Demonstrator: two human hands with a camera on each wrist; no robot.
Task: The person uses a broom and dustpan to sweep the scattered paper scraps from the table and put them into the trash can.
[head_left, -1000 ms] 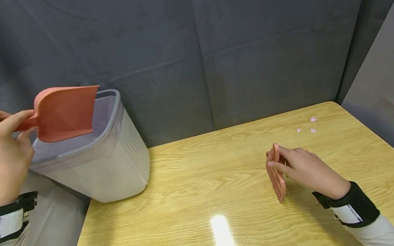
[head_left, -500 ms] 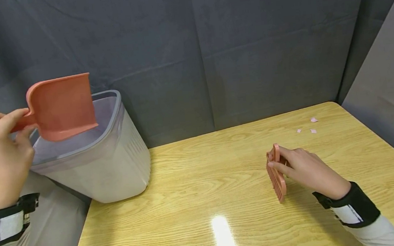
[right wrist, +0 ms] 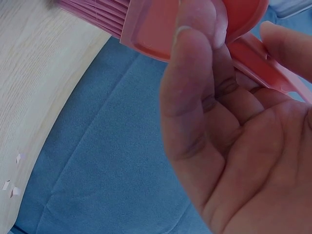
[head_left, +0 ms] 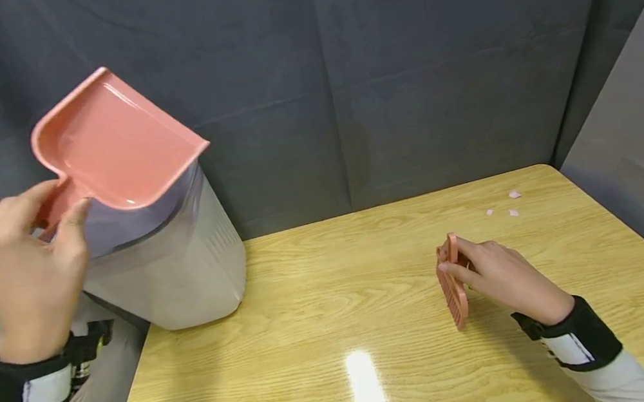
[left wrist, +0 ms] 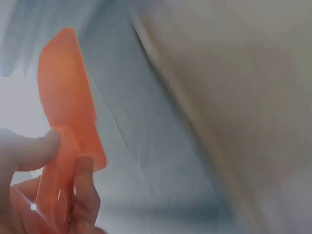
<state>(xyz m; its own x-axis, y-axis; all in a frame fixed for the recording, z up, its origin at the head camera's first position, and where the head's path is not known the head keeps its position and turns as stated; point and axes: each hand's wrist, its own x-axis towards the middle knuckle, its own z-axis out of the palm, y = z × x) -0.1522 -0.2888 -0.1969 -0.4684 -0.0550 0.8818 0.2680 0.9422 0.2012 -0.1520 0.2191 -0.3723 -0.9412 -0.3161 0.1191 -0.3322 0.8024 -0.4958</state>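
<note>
Over the bin (head_left: 188,259) at the left, my left hand (head_left: 31,261) grips the handle of a pink dustpan (head_left: 118,143). The pan's inner face shows in the head view, with nothing lying on it. In the left wrist view the dustpan (left wrist: 68,83) appears nearly edge-on, fingers and thumb round its handle. My right hand (head_left: 504,274) holds a pink hand brush (head_left: 452,285) at the table's right side, bristles facing left. Its bristles (right wrist: 100,14) show at the top of the right wrist view. Beyond the brush lie 3 small pink paper scraps (head_left: 513,213).
The wooden table (head_left: 307,293) reaches back to a dark grey curtain (head_left: 266,103). A grey panel (head_left: 630,132) stands along the right side. The pale bin, lined with a translucent bag, stands against the table's left edge.
My left hand has turned the dustpan and raised it, so its inner face tips toward the camera; the hand has shifted right. The right hand and brush have stayed put.
</note>
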